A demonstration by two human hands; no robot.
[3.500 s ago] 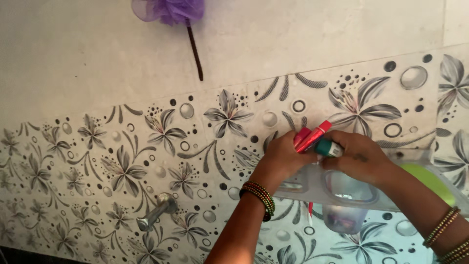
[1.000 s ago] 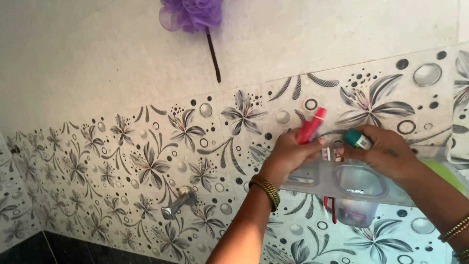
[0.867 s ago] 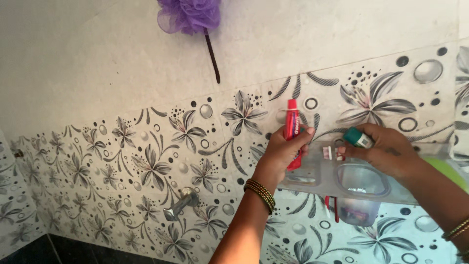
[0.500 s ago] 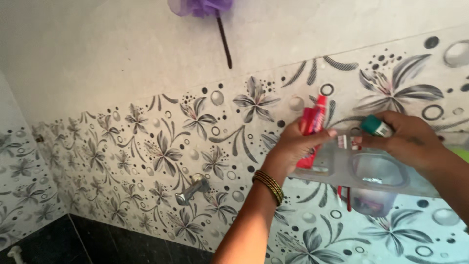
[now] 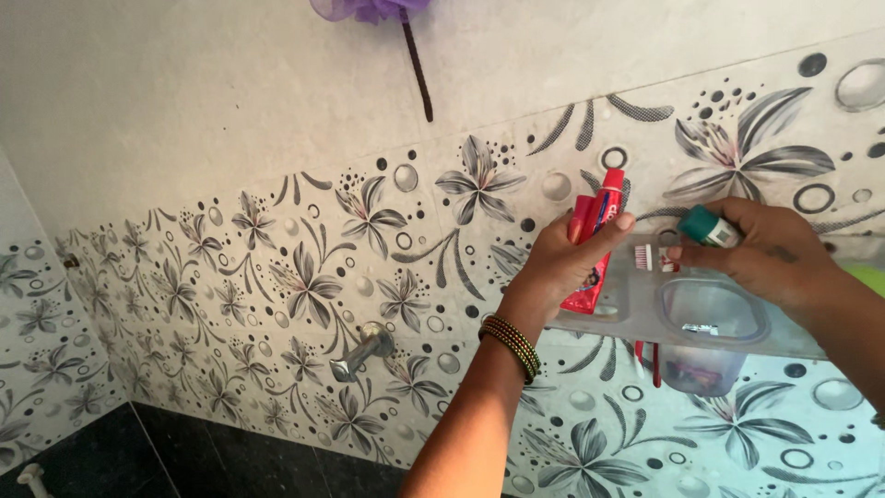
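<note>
Right of centre in the frame, a red toothpaste tube (image 5: 593, 249) is pinched upright in the left hand (image 5: 562, 263), its lower end poised at a slot of the clear wall-mounted holder (image 5: 636, 318). A green-capped tube (image 5: 708, 227) is clasped in the right hand (image 5: 770, 254), beside toothbrush heads (image 5: 650, 257). Seating looks underway; straight lowering is called for.

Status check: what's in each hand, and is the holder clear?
Left hand grips red tubes. Right hand holds green-capped tube. Toothbrush stands in clear holder.
</note>
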